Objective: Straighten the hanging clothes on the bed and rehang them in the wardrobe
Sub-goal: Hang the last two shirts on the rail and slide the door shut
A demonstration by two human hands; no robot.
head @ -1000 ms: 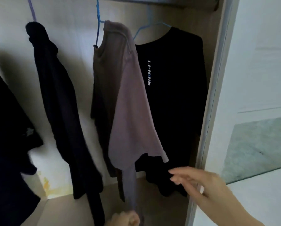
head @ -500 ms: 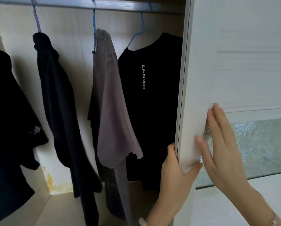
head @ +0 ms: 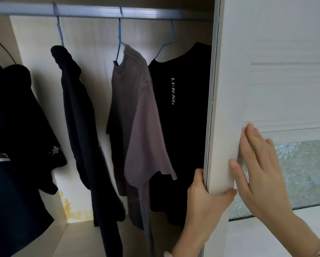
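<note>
Several garments hang from the metal rail [head: 92, 12] inside the wardrobe. A mauve T-shirt [head: 142, 127] hangs on a blue hanger beside a black T-shirt [head: 185, 127] with white lettering. Further left hang a dark garment [head: 81, 127] and a black top [head: 16, 136]. My left hand [head: 205, 204] grips the edge of the white sliding door [head: 266, 71], fingers behind it and thumb in front. My right hand [head: 257, 171] presses flat on the door's front with straight fingers. The bed is out of view.
The door covers the right part of the black T-shirt. A patterned glass panel [head: 304, 173] sits in the door's lower half. The wardrobe's back wall [head: 92, 58] is pale wood with a yellow stain [head: 70, 208] near the floor.
One second ago my left hand held the mauve shirt's hem and my right hand hung free. Both hands now sit on the door, which has slid left over the black T-shirt.
</note>
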